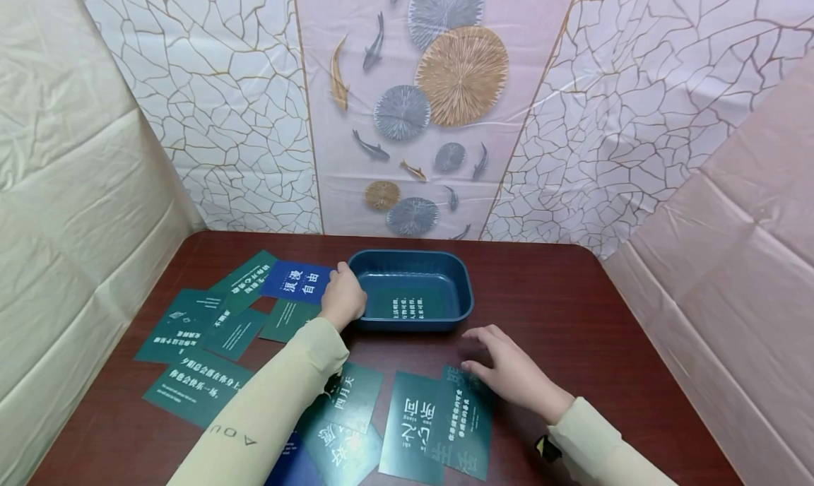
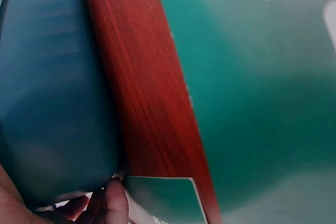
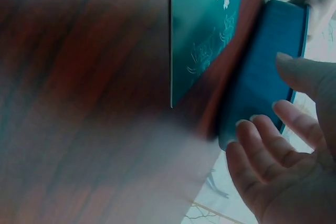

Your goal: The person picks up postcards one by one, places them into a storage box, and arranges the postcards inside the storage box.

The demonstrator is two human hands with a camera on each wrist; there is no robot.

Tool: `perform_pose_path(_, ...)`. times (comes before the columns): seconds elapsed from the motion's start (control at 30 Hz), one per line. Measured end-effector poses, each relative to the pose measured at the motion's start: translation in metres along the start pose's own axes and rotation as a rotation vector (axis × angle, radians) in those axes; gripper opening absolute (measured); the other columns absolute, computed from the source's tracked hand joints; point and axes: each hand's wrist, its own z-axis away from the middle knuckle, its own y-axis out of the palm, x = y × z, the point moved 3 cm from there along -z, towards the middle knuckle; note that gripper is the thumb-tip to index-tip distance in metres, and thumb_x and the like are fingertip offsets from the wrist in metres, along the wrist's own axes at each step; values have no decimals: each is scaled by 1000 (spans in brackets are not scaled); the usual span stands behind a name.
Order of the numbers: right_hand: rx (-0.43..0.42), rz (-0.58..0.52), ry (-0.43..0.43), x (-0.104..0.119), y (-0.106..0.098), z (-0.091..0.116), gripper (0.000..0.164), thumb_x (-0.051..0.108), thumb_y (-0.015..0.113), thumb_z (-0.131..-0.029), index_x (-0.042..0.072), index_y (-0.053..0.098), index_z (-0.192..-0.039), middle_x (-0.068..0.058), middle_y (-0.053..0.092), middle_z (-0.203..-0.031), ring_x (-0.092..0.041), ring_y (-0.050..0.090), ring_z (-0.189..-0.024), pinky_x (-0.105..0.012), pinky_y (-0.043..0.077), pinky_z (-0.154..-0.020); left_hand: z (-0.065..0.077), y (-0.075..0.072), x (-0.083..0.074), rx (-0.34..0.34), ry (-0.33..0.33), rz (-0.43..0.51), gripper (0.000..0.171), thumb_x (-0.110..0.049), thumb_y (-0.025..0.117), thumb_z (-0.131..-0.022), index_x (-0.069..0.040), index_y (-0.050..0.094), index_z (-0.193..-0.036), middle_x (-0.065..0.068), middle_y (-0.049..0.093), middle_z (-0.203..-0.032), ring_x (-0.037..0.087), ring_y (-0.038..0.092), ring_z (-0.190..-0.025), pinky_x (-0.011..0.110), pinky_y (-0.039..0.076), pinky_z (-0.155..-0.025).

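Left hand (image 1: 343, 299) curled on the left end of the blue tray (image 1: 413, 326), fingers gripping its wall, fingertips partly hidden in left wrist view; right hand (image 1: 509, 373) loosely spread, held near the tray's front right corner, a gap showing in head view. Pale sleeve (image 1: 280, 394) of left arm crosses the front left, covers parts of several cards, carries a few dark capitals, A and O legible. Dark strap (image 1: 548, 448) at right wrist. Tray sits toward the back of the red-brown table (image 1: 540, 288), with one green card (image 1: 410, 305) lying inside, four short columns of white Chinese print, seems to start 生活明朗. Blue card (image 1: 299, 281) just left of the left hand, reads 浪漫 自由, overlaps a green card (image 1: 289, 320) in front. Further left, overlapping green cards (image 1: 172, 330), print mostly too small. In front of tray: card marked 四月天 (image 1: 359, 394) over one showing 愿 and 好 (image 1: 343, 451); second blue card (image 1: 295, 465) mostly under the forearm. Below right hand, two overlapping green cards (image 1: 407, 401), left one with large white characters incl. 所. Behind table, patterned cloth (image 1: 464, 76) with fish and discs; plain pale cloth (image 1: 63, 154) at left.
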Motion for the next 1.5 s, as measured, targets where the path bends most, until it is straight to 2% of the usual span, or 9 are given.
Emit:
perform_pose_path(0.37, 66, 9, -11, 1, 6, 5, 44, 28, 76, -85, 17, 59, -125, 1, 56, -113, -19, 57, -104, -39, 50, -87, -2, 2, 2, -9, 7, -3, 67, -14, 57, -93, 2, 20, -146, 26, 40, -135, 41, 53, -110, 54, 44, -91)
perform_pose_path(0.63, 215, 34, -71, 8, 7, 7, 38, 27, 76, -85, 12, 63, -118, -1, 57, -109, -17, 55, -96, -40, 49, -85, -2, 2, 2, -6, 7, 7, 68, -12, 57, -93, 1, 19, -148, 26, 38, -137, 41, 51, -114, 54, 43, -94)
perform_pose_path(0.87, 308, 64, -49, 13, 8, 11, 50, 38, 79, -80, 12, 63, -119, -1, 55, -105, -18, 52, -95, -41, 47, -83, -2, 2, 2, -5, 5, 4, 67, -12, 57, -93, 2, 19, -147, 26, 39, -136, 41, 52, -112, 54, 44, -92)
perform_pose_path(1.0, 308, 90, -36, 14, 9, 11, 57, 41, 82, -75, 11, 62, -119, -2, 53, -104, -18, 50, -96, -43, 46, -85, -2, 2, 2, -5, 5, 10, 68, -12, 58, -93, 2, 19, -147, 26, 39, -136, 41, 52, -112, 54, 44, -92)
perform_pose_path(1.23, 296, 75, 18, 14, 14, 9, 78, 47, 86, -66, 8, 53, -125, -6, 52, -113, -20, 49, -104, -44, 44, -90, -6, 5, 4, 4, 0, 9, 69, -14, 58, -93, 1, 19, -147, 25, 39, -136, 40, 52, -111, 54, 45, -92)
perform_pose_path(1.5, 279, 87, 19, 19, 18, 7, 86, 50, 90, -57, 7, 51, -120, -5, 49, -104, -20, 47, -97, -42, 44, -87, -8, 6, 5, 5, 2, 8, 69, -15, 59, -92, 1, 20, -147, 25, 40, -135, 40, 53, -110, 54, 45, -91)
